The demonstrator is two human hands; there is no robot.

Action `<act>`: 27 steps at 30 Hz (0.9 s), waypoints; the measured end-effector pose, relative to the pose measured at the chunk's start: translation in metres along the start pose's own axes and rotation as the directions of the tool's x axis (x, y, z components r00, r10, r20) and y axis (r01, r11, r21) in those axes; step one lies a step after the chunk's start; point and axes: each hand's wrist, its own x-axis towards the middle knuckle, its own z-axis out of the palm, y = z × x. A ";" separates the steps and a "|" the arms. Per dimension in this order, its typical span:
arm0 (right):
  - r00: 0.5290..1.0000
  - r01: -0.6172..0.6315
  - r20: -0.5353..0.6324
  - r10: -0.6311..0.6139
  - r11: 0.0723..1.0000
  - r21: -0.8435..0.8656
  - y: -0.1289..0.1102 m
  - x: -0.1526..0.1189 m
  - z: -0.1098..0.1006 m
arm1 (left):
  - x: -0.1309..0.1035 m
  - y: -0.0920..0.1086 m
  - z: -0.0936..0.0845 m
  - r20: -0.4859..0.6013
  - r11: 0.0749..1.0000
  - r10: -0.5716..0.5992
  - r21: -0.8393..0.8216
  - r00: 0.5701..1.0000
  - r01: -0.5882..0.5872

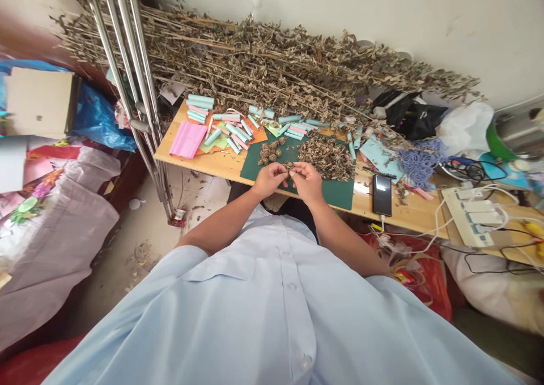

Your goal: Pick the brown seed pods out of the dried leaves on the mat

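Between the fingertips of both hands is a small clump of dried leaves (289, 166), mostly covered by the fingers. My left hand (271, 180) pinches it from the left, and my right hand (306, 181) pinches it from the right. Both hands are over the front of a dark green mat (340, 195). Just beyond my left hand lie several brown rolled leaf balls (270, 152). A loose pile of crumbled dried leaves (326, 155) spreads on the mat behind my right hand.
Bundled dried stalks (272, 62) line the wall. Blue and pink paper rolls (236, 130) and pink paper (187, 140) lie on the wooden table (221, 172). To the right are a phone (382, 195), blue yarn (420, 161) and a power strip (467, 218). Crutches (138, 90) stand left.
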 end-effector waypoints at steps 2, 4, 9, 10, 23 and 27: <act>1.000 -0.003 0.001 0.003 0.999 0.045 0.002 0.000 0.000 | -0.001 0.002 -0.001 0.002 1.000 -0.021 0.008 1.000 0.021; 1.000 -0.008 0.006 0.007 0.996 0.090 0.004 0.001 0.000 | 0.000 0.003 -0.001 -0.002 1.000 -0.029 0.001 1.000 0.029; 0.999 -0.027 0.026 0.022 0.981 0.194 0.005 0.001 0.001 | 0.003 -0.002 -0.001 0.036 0.996 0.041 -0.080 0.998 -0.038; 0.999 -0.033 0.029 0.027 0.977 0.210 0.004 0.001 0.002 | 0.003 -0.003 -0.002 0.054 0.996 0.051 -0.076 0.997 -0.047; 0.967 -0.255 0.102 0.233 0.883 0.394 -0.005 -0.003 0.005 | -0.001 0.005 -0.004 0.080 0.999 0.031 0.016 0.996 -0.032; 0.960 -0.272 0.066 0.271 0.861 0.429 -0.004 0.000 0.005 | -0.001 0.003 -0.004 0.074 0.999 0.031 0.020 0.997 -0.033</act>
